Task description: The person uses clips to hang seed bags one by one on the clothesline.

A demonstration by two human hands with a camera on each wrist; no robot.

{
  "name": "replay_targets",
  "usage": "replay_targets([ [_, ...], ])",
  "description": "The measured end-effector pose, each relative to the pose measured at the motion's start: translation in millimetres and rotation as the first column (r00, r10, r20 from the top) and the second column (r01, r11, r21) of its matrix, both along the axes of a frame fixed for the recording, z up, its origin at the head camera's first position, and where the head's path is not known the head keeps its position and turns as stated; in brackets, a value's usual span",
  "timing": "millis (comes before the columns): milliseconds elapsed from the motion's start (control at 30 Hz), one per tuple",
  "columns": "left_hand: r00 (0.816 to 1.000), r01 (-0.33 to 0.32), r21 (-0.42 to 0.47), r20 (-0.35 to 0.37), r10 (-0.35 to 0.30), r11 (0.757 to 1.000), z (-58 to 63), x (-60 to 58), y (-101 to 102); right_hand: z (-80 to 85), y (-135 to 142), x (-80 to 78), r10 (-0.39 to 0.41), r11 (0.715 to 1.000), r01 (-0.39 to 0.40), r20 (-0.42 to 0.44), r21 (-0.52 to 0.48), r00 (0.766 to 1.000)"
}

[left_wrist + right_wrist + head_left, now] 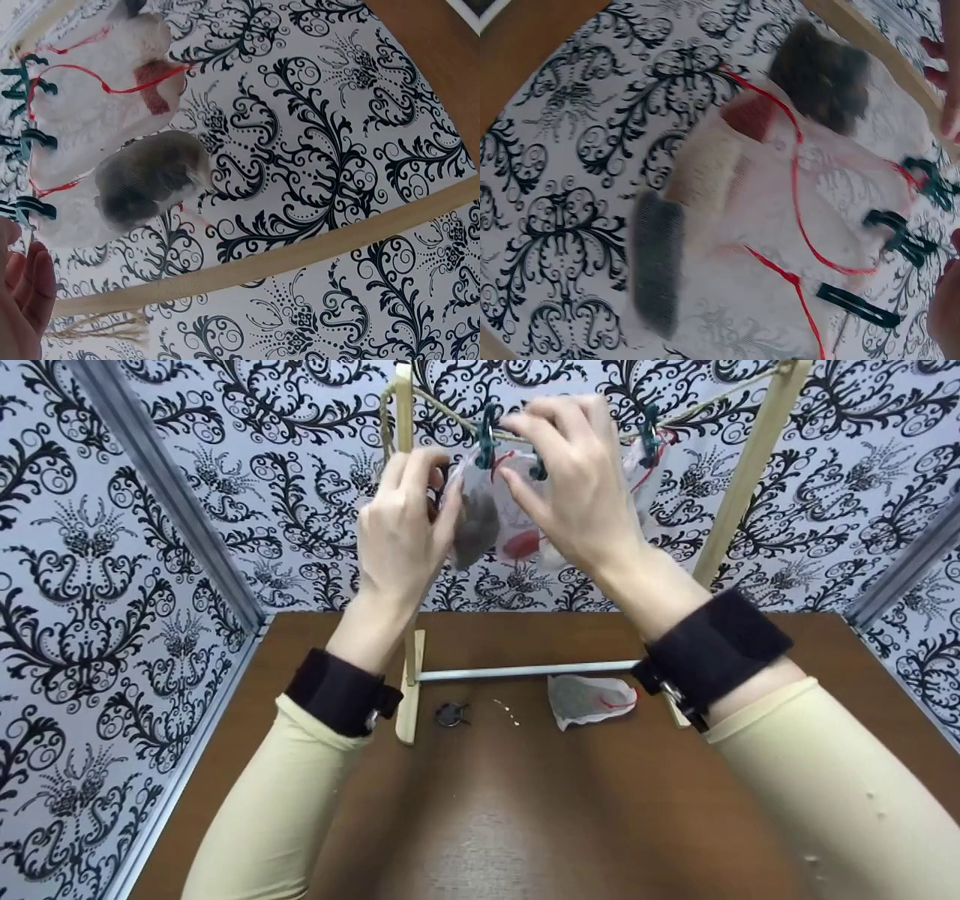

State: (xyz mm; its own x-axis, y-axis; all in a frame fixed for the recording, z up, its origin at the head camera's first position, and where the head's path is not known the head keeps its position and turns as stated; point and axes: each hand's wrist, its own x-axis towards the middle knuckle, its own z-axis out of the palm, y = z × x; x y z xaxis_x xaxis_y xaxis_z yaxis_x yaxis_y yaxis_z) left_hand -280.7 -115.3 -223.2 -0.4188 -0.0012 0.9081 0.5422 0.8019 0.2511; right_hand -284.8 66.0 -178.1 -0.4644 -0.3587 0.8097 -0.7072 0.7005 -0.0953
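Several drawstring mesh bags hang by green clothespins from a rope line. My left hand [401, 521] pinches the top corner of the leftmost mesh bag [476, 525], which has dark contents, close to its clothespin [487, 439]. With thumb and fingers spread apart, my right hand [581, 472] is raised at the line beside that clothespin, holding nothing. Behind it hangs a bag with a red piece [521, 544], next to a second clothespin [538, 469]. A third clothespin [651, 439] grips a bag farther right. Red drawstrings [799, 150] cross the bags in the right wrist view.
Wooden posts [750, 480] carry the rope, and a pale crossbar [525, 670] joins them low down. On the brown table [480, 825] lie another mesh bag [589, 699], a small dark round object [451, 714] and a thin pale strand [508, 711]. Patterned walls surround it.
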Motion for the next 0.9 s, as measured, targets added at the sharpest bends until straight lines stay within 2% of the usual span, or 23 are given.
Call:
replay_targets([
  [133,0.999,0.021,-0.039,-0.036,-0.023,0.999,-17.8,10.7,7,-22.6,9,9.8,0.051,0.999,-0.051,-0.045,-0.015,0.998],
  [267,0.998,0.041,-0.095,-0.036,-0.045,0.995,-42.6,20.6,12,-49.9,21,16.4,0.1,0.995,-0.101,-0.071,-0.014,0.992],
  [333,0.998,0.061,-0.122,0.0,-0.062,0.991,-57.1,25.3,13,-66.1,29,17.8,0.116,0.993,-0.117,-0.068,-0.016,0.991],
  [400,0.995,0.085,-0.152,0.064,-0.076,0.985,-73.5,30.1,13,-84.4,40,18.1,0.136,0.991,-0.136,-0.026,0.004,0.99],
  [500,0.978,0.105,-0.197,0.197,-0.066,0.975,-102.0,36.0,11,-116.1,57,17.5,0.153,0.983,-0.166,0.146,0.079,0.977],
  [567,0.946,0.122,-0.219,0.321,-0.046,0.968,-122.7,40.0,8,-140.1,69,17.6,0.129,0.972,-0.182,0.306,0.15,0.943],
  [633,0.896,0.145,-0.238,0.444,-0.025,0.96,-144.3,44.0,5,-166.1,79,18.6,0.069,0.959,-0.183,0.449,0.216,0.891],
  [700,0.818,0.173,-0.25,0.576,0.003,0.953,-164.8,48.8,3,-192.5,89,20.3,-0.009,0.945,-0.168,0.535,0.281,0.845],
  [767,0.738,0.205,-0.256,0.674,0.022,0.945,-184.7,53.5,1,-217.4,97,23.5,-0.095,0.935,-0.129,0.585,0.329,0.805],
  [800,0.714,0.216,-0.263,0.699,0.032,0.94,-194.6,55.6,0,-228.6,100,25.8,-0.138,0.932,-0.106,0.609,0.347,0.781],
  [867,0.677,0.225,-0.278,0.734,0.055,0.934,-212.0,59.2,-1,-248.0,105,31.9,-0.206,0.928,-0.063,0.647,0.367,0.734],
  [900,0.668,0.225,-0.278,0.741,0.059,0.934,-220.0,60.5,-1,-255.9,106,35.7,-0.233,0.928,-0.044,0.667,0.371,0.708],
])
